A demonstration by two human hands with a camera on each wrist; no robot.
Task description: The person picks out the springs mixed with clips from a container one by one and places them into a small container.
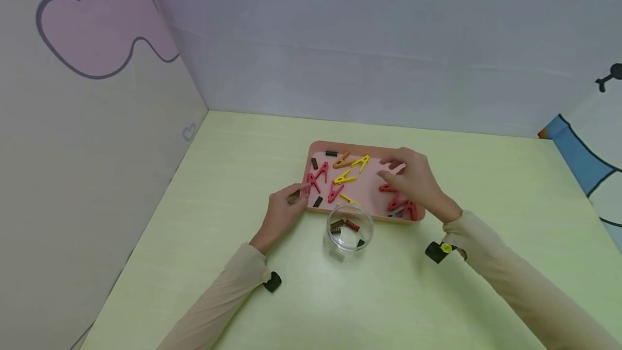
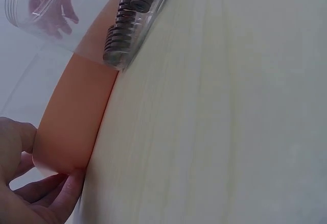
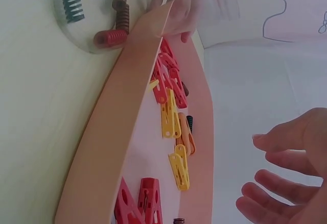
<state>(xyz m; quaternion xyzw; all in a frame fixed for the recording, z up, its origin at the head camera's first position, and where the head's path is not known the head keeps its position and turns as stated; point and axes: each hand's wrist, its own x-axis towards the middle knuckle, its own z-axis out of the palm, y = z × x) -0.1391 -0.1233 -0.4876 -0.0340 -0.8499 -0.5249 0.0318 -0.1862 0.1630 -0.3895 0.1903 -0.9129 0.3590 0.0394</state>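
Observation:
My left hand (image 1: pixel 284 212) grips the near left corner of a shallow pink tray (image 1: pixel 370 193), thumb and fingers pinching its wall (image 2: pixel 64 132) in the left wrist view. Above the tray's right part hovers my right hand (image 1: pixel 410 180), its fingers loosely bent and apart, holding nothing. Inside lie yellow clothespins (image 1: pixel 344 177), an orange clothespin (image 1: pixel 342 161) and several pink-red clothespins (image 1: pixel 335 192) on the left. More red clothespins (image 3: pixel 149 198) sit at the right end, partly covered by the right hand in the head view. Small dark springs (image 1: pixel 331 153) lie among them.
A clear round jar (image 1: pixel 350 243) stands right against the tray's near side. In it are several coil springs, including a red one (image 1: pixel 352 225) and dark ones (image 2: pixel 120 35). The pale table (image 1: pixel 311 307) meets walls at the back and left.

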